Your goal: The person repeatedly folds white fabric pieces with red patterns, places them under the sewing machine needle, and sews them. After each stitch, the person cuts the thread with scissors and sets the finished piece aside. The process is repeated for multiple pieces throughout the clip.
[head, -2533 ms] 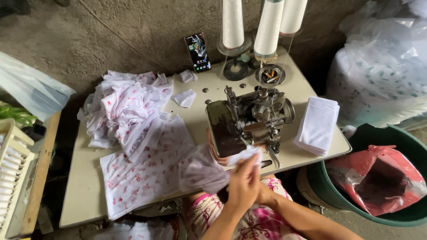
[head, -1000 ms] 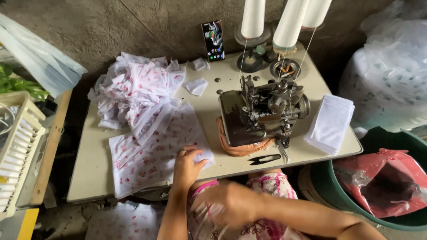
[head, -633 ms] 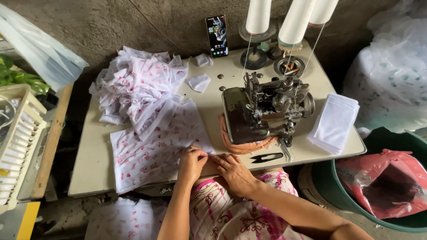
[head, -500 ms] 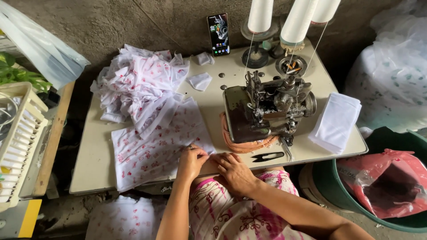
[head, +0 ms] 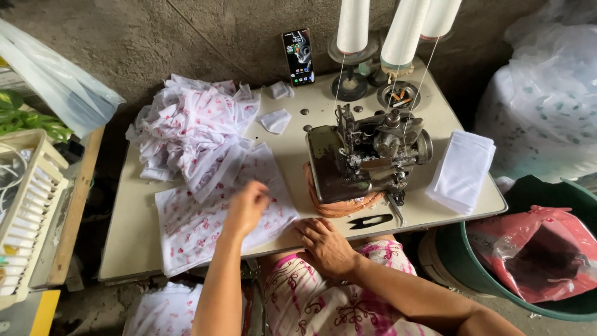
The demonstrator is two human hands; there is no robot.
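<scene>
My left hand (head: 246,206) hovers over flat pieces of white fabric with red print (head: 211,214) on the sewing table (head: 124,242), fingers loosely curled, nothing visibly in it. My right hand (head: 323,244) rests palm down, fingers spread, on the table's front edge beside the fabric. A dark overlock sewing machine (head: 364,158) stands right of the fabric. A heap of the same printed fabric (head: 186,127) lies at the back left.
Three white thread cones (head: 398,28) and a phone (head: 298,56) stand at the back. Black snips (head: 371,221) lie by the machine. A stack of white cloth (head: 461,171) sits on the right. A green tub with a red bag (head: 535,255) stands beside the table.
My left hand has lifted off the table's front edge and moved out over the flat printed fabric. My right hand stays at the edge.
</scene>
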